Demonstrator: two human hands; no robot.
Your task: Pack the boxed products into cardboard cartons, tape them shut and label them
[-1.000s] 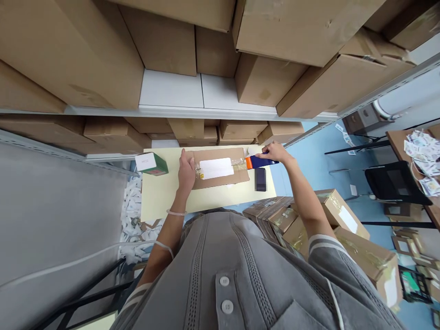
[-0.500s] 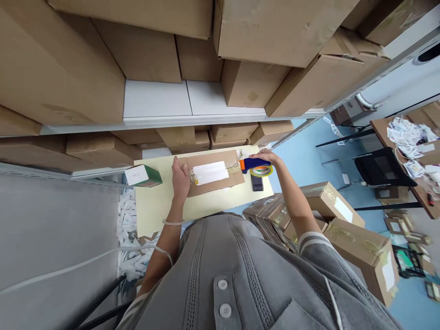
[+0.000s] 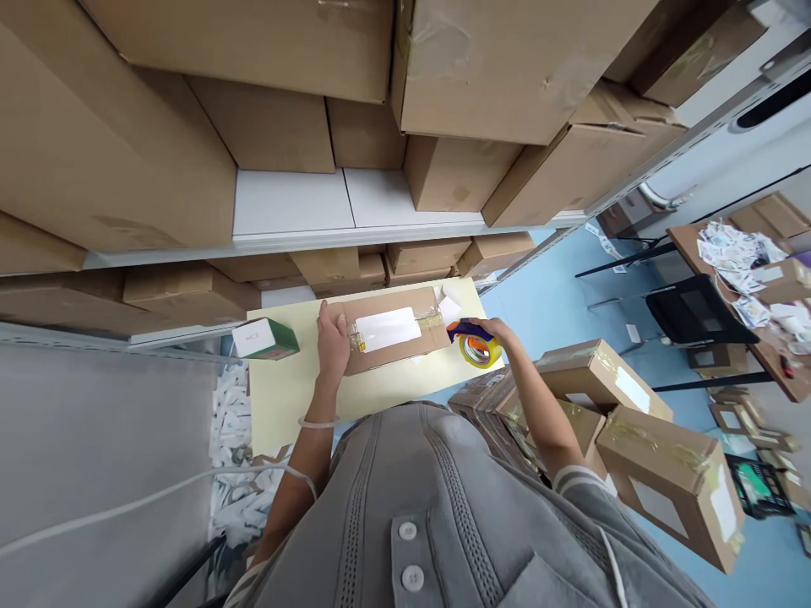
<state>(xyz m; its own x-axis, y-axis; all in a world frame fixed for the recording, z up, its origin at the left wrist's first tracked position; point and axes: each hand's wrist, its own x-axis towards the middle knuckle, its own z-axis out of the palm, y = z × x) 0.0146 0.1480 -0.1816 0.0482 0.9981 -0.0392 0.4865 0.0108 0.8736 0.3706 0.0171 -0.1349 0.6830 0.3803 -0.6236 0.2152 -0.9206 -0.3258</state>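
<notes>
Left hand (image 3: 334,344): fingers closed round the left end of the carton (image 3: 405,347), thumb over the top face, the other fingers at the end side. Looks like a bracing hold, keeping the carton from sliding or turning while the other hand works the opposite end.

Right hand (image 3: 496,330): fingers gripping the dark blue tape dispenser (image 3: 465,328) from above, yellow tape roll (image 3: 480,355) hanging below the fingers on the body's side of the table. Dispenser nose points left, right at the carton's end; touching or just off, can't tell. Gripping the body rather than the roll probably leaves the roll able to turn.

Carton lies flat on the table (image 3: 291,405), long side running between the two hands, so each set of fingers gets one end. White label (image 3: 388,329) faces up between the hands, likely to stay readable. Shiny tape (image 3: 431,323) shows on the top face, label to right end.

Green-and-white box (image 3: 264,339): left of the left fingers, well apart, seemingly parked out of the way. White paper scraps (image 3: 449,307): just beyond the right fingers, behind the dispenser.
</notes>
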